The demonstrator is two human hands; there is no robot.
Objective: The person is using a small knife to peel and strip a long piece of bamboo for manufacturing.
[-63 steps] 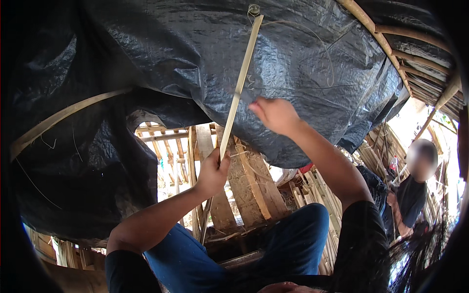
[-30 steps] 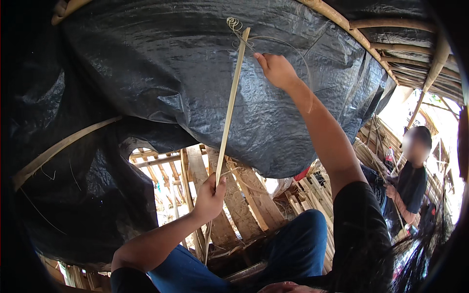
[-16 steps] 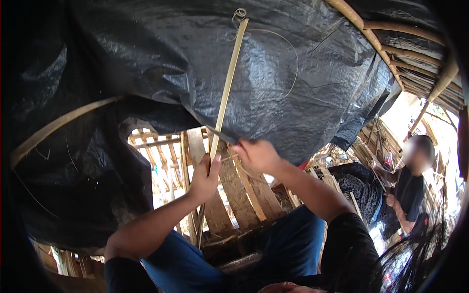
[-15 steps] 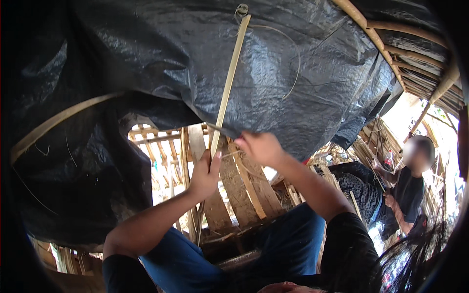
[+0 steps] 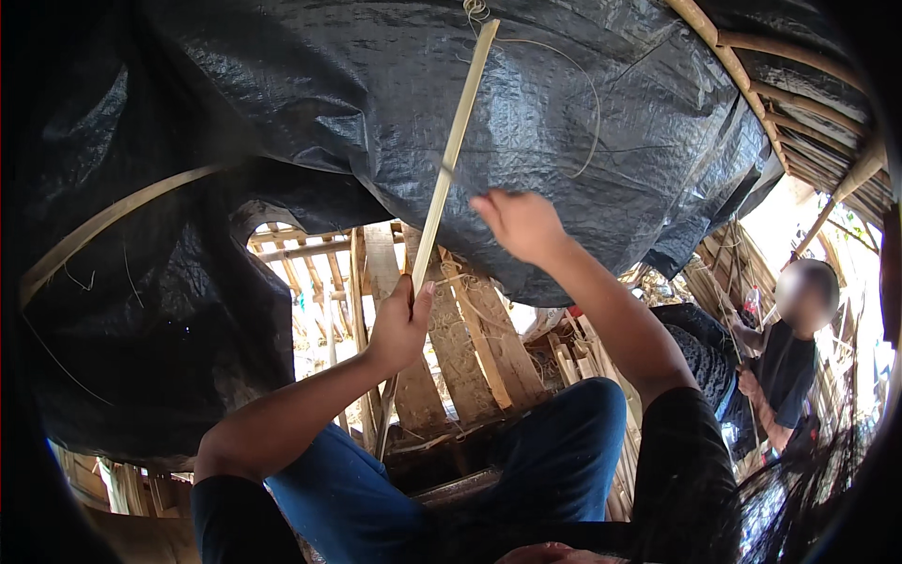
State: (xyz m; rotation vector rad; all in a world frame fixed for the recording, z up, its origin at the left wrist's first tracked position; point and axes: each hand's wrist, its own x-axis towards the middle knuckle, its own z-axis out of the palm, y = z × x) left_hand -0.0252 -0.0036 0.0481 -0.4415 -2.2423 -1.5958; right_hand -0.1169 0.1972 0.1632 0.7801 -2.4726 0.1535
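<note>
The left hand's (image 5: 398,331) fingers grasp a pale strip (image 5: 458,136) that rises from them toward one o'clock. The right hand's (image 5: 523,226) fingers are clenched on a blurred blade (image 5: 446,171) crossing it. At three o'clock, near a co-worker (image 5: 787,371), shows a bottle (image 5: 752,300), contents indiscernible.

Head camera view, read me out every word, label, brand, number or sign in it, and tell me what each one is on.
No text can be read anywhere in this view.
Pale strip in the left hand: no writing shows.
Blade in the right hand: too blurred to tell.
Black tarp: nothing legible.
Bottle near the other person: too small to read any label.
</note>
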